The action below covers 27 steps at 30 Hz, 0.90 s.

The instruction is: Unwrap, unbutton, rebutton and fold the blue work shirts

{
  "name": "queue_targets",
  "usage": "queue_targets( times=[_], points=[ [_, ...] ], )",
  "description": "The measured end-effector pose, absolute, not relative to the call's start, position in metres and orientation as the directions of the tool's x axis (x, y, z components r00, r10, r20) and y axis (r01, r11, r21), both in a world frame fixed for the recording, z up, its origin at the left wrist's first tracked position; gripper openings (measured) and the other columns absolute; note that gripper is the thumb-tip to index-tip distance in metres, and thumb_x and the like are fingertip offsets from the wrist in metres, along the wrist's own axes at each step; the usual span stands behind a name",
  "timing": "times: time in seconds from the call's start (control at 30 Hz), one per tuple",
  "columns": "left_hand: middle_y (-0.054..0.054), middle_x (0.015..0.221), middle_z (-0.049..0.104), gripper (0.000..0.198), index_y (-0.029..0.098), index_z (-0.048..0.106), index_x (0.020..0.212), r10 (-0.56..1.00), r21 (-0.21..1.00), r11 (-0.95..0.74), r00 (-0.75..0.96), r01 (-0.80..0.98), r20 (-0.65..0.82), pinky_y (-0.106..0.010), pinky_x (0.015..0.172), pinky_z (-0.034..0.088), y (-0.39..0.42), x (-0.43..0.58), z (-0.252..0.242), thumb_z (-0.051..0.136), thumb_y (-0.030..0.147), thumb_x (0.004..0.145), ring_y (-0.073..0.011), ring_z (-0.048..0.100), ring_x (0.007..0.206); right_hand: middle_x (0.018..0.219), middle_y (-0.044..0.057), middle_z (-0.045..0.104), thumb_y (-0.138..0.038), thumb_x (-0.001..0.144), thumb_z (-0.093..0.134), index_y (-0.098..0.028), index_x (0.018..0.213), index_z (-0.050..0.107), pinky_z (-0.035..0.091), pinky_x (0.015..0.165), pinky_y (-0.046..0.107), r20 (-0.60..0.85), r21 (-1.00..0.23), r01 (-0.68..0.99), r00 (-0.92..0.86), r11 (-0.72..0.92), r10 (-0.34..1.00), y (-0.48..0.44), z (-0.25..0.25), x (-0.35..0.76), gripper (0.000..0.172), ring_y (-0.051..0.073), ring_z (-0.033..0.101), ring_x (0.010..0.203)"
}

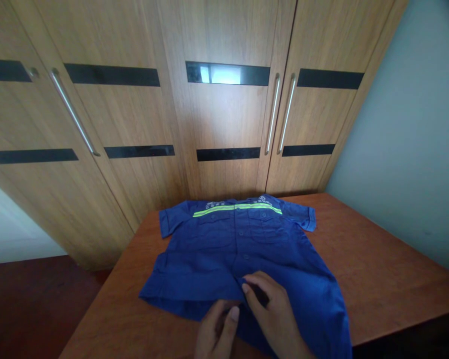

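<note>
A dark blue short-sleeved shirt lies front side up, its collar end toward the wardrobe. A yellow-green reflective stripe crosses its chest above the buttoned pockets. Near the lower front opening, my left hand is closed on the hem edge, thumb against the fingers. My right hand pinches the shirt's front edge just above and to the right of it. The left part of the hem is raised in a fold, while the right part hangs lower toward me.
The shirt rests on a reddish-brown wooden table. Behind it stands a wooden wardrobe with black strips and metal handles. A pale wall borders the table on the right. Dark red floor shows at the lower left.
</note>
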State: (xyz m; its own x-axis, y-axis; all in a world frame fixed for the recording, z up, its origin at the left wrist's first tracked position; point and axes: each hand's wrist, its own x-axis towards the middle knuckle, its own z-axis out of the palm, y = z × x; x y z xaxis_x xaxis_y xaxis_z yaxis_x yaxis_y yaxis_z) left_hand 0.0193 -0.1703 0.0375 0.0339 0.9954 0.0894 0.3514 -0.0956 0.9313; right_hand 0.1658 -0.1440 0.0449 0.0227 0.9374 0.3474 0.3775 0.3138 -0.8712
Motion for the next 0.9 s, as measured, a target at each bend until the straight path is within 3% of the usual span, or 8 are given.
queue_targets(
  times=[0.13, 0.53, 0.77, 0.9],
  points=[
    [-0.004, 0.069, 0.065, 0.05, 0.018, 0.061, 0.069, 0.997, 0.939, 0.074, -0.01, 0.336, -0.075, -0.026, 0.062, 0.049, -0.161, 0.023, 0.041, 0.05, 0.065, 0.078, -0.019, 0.058, 0.067, 0.087, 0.004, 0.067, -0.025, 0.091, 0.051, -0.023, 0.096, 0.068, 0.05, 0.075, 0.024, 0.371, -0.863, 0.355, -0.04, 0.36, 0.928, -0.148, 0.047, 0.159, 0.018, 0.016, 0.063, 0.082],
    [-0.002, 0.063, 0.063, 0.037, 0.022, 0.054, 0.059, 0.993, 0.853, -0.096, -0.009, 0.513, 0.117, -0.026, 0.062, 0.048, -0.156, 0.017, 0.015, 0.046, 0.047, 0.086, -0.0179, 0.057, 0.06, 0.087, 0.004, 0.062, -0.019, 0.094, 0.04, -0.022, 0.093, 0.061, 0.048, 0.075, 0.027, 0.446, -0.719, 0.563, -0.075, 0.407, 0.892, -0.144, 0.035, 0.153, 0.021, 0.016, 0.06, 0.083],
    [-0.005, 0.078, 0.07, 0.04, 0.022, 0.067, 0.071, 0.993, 0.869, -0.108, 0.008, 0.482, 0.118, -0.026, 0.074, 0.051, -0.163, 0.011, 0.023, 0.048, 0.055, 0.084, -0.0202, 0.064, 0.078, 0.082, 0.004, 0.062, -0.021, 0.095, 0.038, -0.02, 0.085, 0.059, 0.047, 0.072, 0.027, 0.359, -0.749, 0.571, -0.075, 0.335, 0.93, -0.132, 0.025, 0.166, 0.023, 0.017, 0.061, 0.078],
    [-0.004, 0.069, 0.068, 0.042, 0.021, 0.064, 0.067, 0.994, 0.873, -0.1, 0.019, 0.476, 0.104, -0.026, 0.067, 0.05, -0.155, -0.013, 0.037, 0.045, 0.054, 0.085, -0.0193, 0.063, 0.07, 0.086, 0.005, 0.065, -0.029, 0.095, 0.038, -0.019, 0.09, 0.06, 0.048, 0.075, 0.029, 0.372, -0.772, 0.566, 0.032, 0.29, 0.928, -0.124, 0.028, 0.205, 0.024, 0.019, 0.062, 0.082]
  ],
)
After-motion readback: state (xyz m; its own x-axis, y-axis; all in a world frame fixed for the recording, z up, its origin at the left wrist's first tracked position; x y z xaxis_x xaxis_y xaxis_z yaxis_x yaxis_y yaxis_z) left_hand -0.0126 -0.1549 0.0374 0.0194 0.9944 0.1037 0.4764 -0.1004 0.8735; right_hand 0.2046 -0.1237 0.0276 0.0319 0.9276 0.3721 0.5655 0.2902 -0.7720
